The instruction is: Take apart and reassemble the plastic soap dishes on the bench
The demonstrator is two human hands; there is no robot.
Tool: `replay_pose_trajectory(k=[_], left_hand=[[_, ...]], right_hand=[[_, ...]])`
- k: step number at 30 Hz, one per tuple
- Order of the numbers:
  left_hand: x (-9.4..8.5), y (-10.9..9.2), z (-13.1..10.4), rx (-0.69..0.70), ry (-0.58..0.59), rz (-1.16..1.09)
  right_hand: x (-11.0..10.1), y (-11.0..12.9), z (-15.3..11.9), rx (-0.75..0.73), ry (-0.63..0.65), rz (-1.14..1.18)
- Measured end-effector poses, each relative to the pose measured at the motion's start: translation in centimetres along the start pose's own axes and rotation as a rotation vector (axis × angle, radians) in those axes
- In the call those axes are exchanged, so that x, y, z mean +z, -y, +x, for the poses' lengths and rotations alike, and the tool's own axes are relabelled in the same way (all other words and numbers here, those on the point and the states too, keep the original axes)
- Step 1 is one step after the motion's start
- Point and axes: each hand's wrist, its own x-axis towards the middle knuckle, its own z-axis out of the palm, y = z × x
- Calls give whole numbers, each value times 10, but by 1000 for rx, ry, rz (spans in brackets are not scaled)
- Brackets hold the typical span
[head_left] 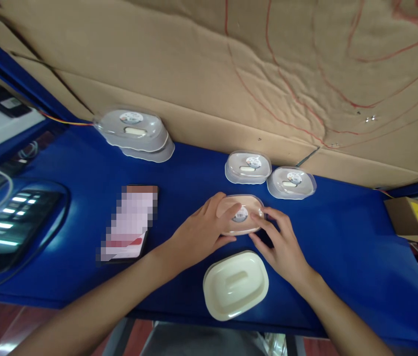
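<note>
A small oval pinkish plastic box with a clear lid and a round barcode label sits between my hands. My left hand grips its left end, with the thumb and fingers on the lid and side. My right hand holds the right end with bent fingers, one fingertip on the lid. Just below lies a cream oval dish with a raised bar in its middle. Whether the pinkish box touches the table is hard to tell.
Two clear-lidded boxes, a left one and a right one, stand by the cardboard wall. Stacked boxes are at the back left. A phone, a tablet and cables lie left; a carton stands right.
</note>
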Motion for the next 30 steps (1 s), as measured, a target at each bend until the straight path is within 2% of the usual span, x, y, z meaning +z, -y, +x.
replay_pose_trajectory(k=[6,9,11,13,14,16,19,23,27,30], left_hand=[[8,4,0,-13,-29,-64],[4,4,2,-86,-23,-152],[-3,4,3,-148,-42,-238],[-11,3,4,-187,-103,-310],[-16,3,4,-190,-146,-336],[-24,3,4,-175,-227,-367],[-33,2,2,-126,-296,-383],[-32,0,0,-69,-244,-368],[-23,-8,-3,-121,-212,-298],[-16,-19,-8,-166,-138,-256]], right_hand=[[-2,-1,1,15,19,-21],[-13,5,0,-74,5,-10],[-20,15,-2,-222,94,82],[-25,25,-2,-356,247,170],[-25,30,-3,-394,307,184],[-22,34,-2,-401,345,154],[-15,28,2,-329,302,56],[-11,7,5,-227,219,16],[-14,-15,4,6,99,21],[-21,-28,5,220,-31,80]])
